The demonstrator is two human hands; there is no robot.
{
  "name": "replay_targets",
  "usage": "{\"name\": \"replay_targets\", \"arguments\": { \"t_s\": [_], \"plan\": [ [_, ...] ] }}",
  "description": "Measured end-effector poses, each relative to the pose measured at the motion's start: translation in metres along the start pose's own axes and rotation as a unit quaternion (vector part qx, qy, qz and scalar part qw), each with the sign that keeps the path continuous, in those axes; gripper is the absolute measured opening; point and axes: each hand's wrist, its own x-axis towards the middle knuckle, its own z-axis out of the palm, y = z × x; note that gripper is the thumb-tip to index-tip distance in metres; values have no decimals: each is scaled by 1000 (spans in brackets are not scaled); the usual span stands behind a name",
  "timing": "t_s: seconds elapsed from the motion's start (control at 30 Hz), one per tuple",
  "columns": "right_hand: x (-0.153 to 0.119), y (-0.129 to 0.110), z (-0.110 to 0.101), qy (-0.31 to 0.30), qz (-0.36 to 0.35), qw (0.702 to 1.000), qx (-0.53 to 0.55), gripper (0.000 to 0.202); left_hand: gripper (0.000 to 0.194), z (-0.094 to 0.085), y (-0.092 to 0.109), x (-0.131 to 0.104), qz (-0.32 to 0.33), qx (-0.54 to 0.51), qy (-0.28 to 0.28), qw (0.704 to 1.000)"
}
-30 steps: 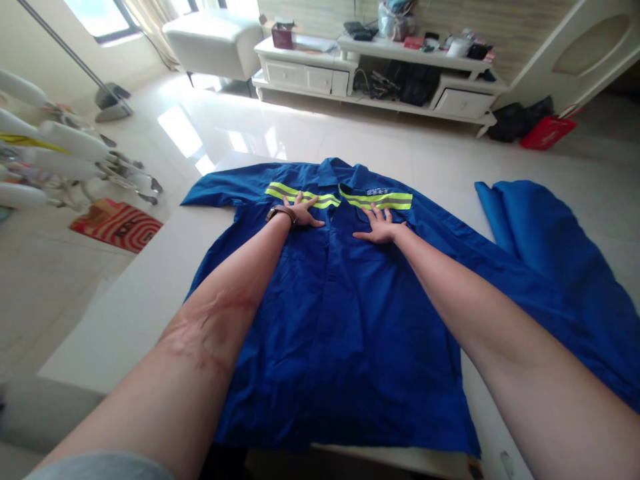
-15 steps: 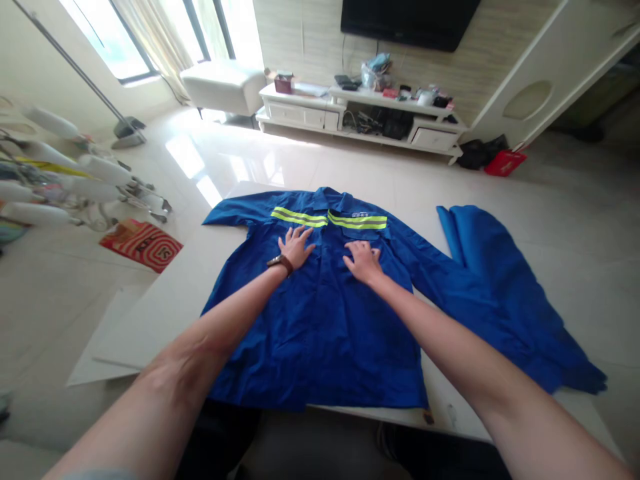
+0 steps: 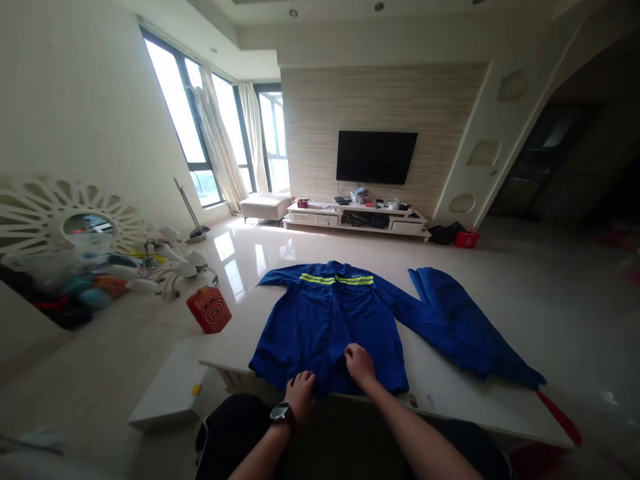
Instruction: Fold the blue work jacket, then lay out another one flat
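Note:
A blue work jacket (image 3: 320,320) with yellow-green reflective stripes lies spread on a white table (image 3: 235,340), its collar away from me. My left hand (image 3: 300,392), below a wristwatch, rests at the jacket's bottom hem near the table's front edge, its fingers bent and slightly apart. My right hand (image 3: 359,363) is curled over the lower front of the jacket, fingers closed on its cloth. More blue cloth (image 3: 450,313) lies folded on the right, touching the jacket's sleeve.
A red patterned bag (image 3: 210,310) stands beyond the table's left side. A white box (image 3: 167,387) is at the lower left. Farther off are a TV cabinet (image 3: 313,219), a bench (image 3: 265,207) and a heap of household things (image 3: 100,287) by the left wall.
Both hands have moved from the chest of the jacket down toward its hem, and my right hand has closed. The view has tilted up, showing more of the room.

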Motion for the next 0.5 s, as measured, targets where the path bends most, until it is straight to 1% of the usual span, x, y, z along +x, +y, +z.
{"name": "replay_targets", "arguments": {
  "t_s": [0.03, 0.1, 0.17, 0.2, 0.23, 0.27, 0.3, 0.33, 0.37, 0.4, 0.43, 0.47, 0.5],
  "plan": [
    [7, 0, -18, 46, 28, 998, 23, 16, 74, -2, 0, 1, 7, 8, 8, 1000],
    [15, 9, -62, 127, 91, 986, 64, 22, 74, -6, 3, 0, 12, 26, 15, 999],
    [5, 27, -109, 177, 145, 968, 98, 27, 74, -9, 6, -3, 6, 38, 25, 999],
    [-8, 38, -131, 193, 164, 961, 111, 28, 72, -10, 8, -4, 2, 41, 30, 999],
    [-27, 49, -150, 207, 177, 955, 120, 28, 69, -10, 9, -4, 0, 38, 35, 999],
    [-51, 62, -165, 217, 184, 950, 125, 27, 63, -10, 9, -4, 2, 28, 42, 999],
    [-78, 75, -176, 228, 186, 948, 123, 26, 56, -10, 9, -4, 5, 13, 52, 999],
    [-109, 89, -181, 234, 180, 948, 120, 26, 47, -10, 9, -3, 9, -6, 64, 998],
    [-141, 104, -181, 234, 167, 951, 115, 28, 39, -12, 8, 0, 14, -28, 81, 996],
    [-174, 120, -175, 233, 128, 960, 88, 34, 32, -14, 6, 2, 19, -56, 105, 993],
    [-204, 135, -166, 227, 95, 968, 51, 38, 26, -20, 2, 6, 18, -92, 136, 986],
    [-232, 148, -154, 236, 65, 970, 12, 40, 22, -27, -2, 9, 9, -146, 169, 975],
    [-257, 160, -141, 238, 33, 970, -24, 39, 17, -37, -9, 12, -11, -225, 206, 952]
  ]
}}
